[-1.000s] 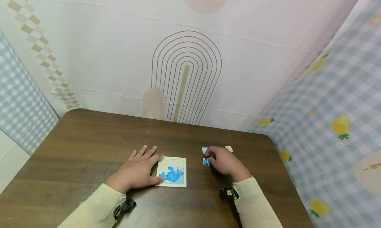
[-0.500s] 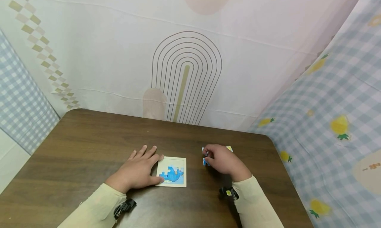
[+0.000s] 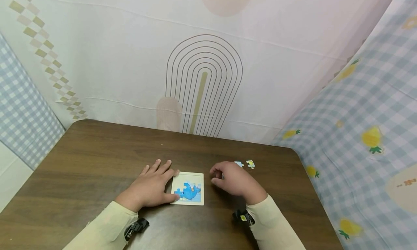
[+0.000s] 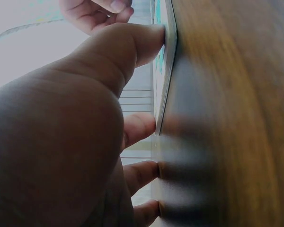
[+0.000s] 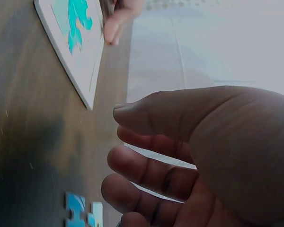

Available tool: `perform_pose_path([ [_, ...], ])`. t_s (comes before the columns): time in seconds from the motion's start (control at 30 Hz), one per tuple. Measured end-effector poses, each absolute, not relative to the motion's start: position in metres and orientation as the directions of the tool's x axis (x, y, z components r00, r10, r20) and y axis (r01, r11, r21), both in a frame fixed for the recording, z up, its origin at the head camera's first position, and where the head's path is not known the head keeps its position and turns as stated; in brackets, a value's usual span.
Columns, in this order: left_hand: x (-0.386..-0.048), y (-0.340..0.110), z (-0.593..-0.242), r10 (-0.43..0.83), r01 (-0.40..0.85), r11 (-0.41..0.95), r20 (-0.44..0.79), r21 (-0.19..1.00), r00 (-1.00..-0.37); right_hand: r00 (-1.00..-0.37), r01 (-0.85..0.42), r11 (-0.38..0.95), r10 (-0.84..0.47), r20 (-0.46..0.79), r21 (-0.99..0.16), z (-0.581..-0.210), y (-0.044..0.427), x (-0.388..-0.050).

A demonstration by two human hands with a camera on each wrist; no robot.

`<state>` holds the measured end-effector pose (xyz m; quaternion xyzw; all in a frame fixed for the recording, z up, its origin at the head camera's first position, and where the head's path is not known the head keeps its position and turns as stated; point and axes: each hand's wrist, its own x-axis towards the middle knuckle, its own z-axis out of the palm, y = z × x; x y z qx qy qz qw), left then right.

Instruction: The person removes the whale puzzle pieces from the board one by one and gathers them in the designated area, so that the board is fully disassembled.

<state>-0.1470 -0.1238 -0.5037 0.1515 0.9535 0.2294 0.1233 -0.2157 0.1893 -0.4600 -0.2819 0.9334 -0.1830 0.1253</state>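
We saw a square board (image 3: 190, 176) lying flat near the middle of a brown table (image 3: 189, 228), well in from the far edge. A blue animal filled the board's lower part; the strip along its far edge was pale and bare.

The left hand (image 3: 151, 188) was spread wide at the board's left edge. Its thumb pressed that edge toward the near corner, its index finger touched the far left corner, and other fingertips rested on the table.

The right hand (image 3: 232, 179) hovered off the board's right edge, thumb and fingers curled into a narrow grip. We could not tell whether they held anything.

Beyond that hand, toward the table's far right corner, lay a pale blue piece (image 3: 239, 163), partly hidden, and a yellow piece (image 3: 250, 164) near it. The right wrist view showed us a blue piece (image 5: 75, 202) on the table under the fingers.

A white cloth (image 3: 130, 69) hung behind the far edge.
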Motion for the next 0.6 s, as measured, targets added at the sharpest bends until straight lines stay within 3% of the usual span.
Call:
perform_pose_path([
  [0.6,-0.148,-0.123,-0.504,0.345,0.240,0.851,-0.153,0.466,-0.926,-0.724,-0.610,0.708,-0.681,-0.115,-0.356,-0.472,0.146,-0.199],
])
